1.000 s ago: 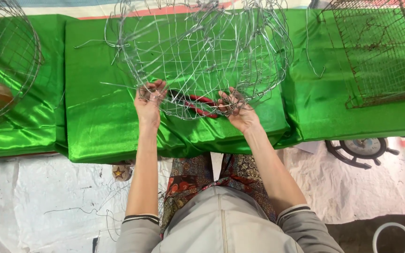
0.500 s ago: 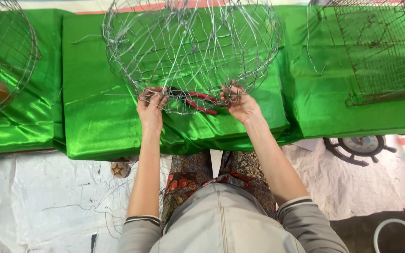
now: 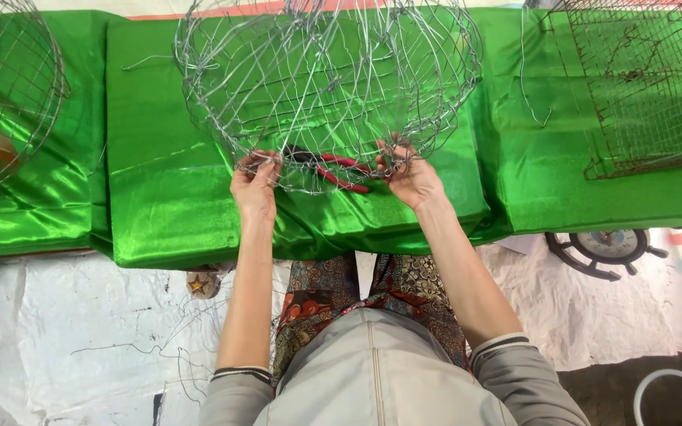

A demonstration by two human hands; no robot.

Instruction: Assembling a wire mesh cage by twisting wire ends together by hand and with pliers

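Both hands, left hand [image 3: 255, 183] and right hand [image 3: 409, 175], pinch the near rim of the round wire basket frame [image 3: 325, 87] on the green-draped tabletop [image 3: 167, 213]. Loose wire ends could likely prick fingers; red-handled pliers [image 3: 339, 170] beneath might snag.

Round wire frame [image 3: 325, 87]: top cut by upper edge. Red-handled pliers [image 3: 341, 170] partly hidden behind its wires. Wire cage [image 3: 641, 79] at right and wire basket [image 3: 9, 79] at left both cropped by edges.
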